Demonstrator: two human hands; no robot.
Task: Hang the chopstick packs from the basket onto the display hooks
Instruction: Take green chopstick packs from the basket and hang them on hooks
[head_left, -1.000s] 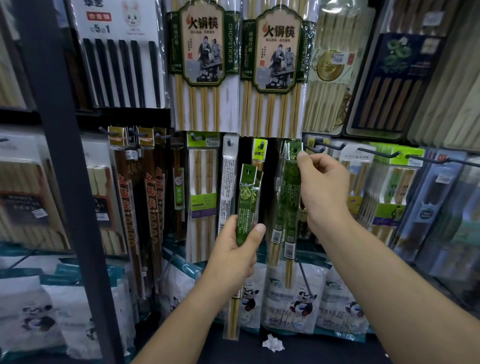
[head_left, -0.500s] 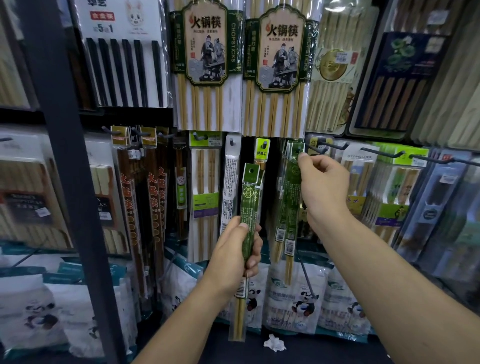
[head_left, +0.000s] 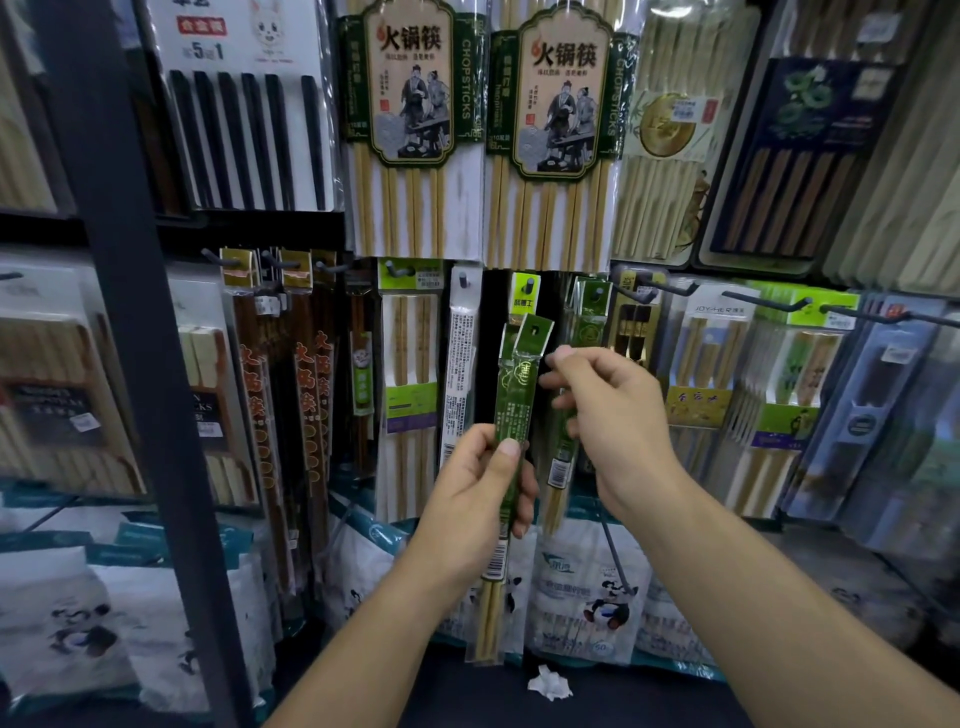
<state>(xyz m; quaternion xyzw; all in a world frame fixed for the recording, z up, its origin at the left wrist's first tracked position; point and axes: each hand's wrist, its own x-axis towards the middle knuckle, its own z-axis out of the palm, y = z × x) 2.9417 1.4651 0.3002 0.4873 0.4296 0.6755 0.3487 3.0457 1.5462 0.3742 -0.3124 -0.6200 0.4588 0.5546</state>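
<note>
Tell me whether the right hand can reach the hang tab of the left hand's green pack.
Probably yes: right hand hovers beside the tab of the green pack, nothing between them.

Landmark: the held green chopstick packs (head_left: 519, 384), upright, two punched headers at the top, one partly behind the other.
Left hand: your left hand (head_left: 483, 499) grips the held green chopstick packs at mid-length, thumb across the front.
Right hand: your right hand (head_left: 608, 415) sits just right of the landmark's upper part, fingers curled. Its fingertips (head_left: 561, 356) lie just beside the right edge; contact cannot be confirmed.
Hung packs: matching hung green packs (head_left: 592, 312) up and right, partly behind your right hand.
Display hooks: dark display hooks (head_left: 769, 304) farther right.
Large packs: hot-pot chopstick packs (head_left: 410, 130) directly above.
Post: dark upright post (head_left: 119, 338) well left.
Scrap: white paper scrap (head_left: 549, 685) below.
</note>
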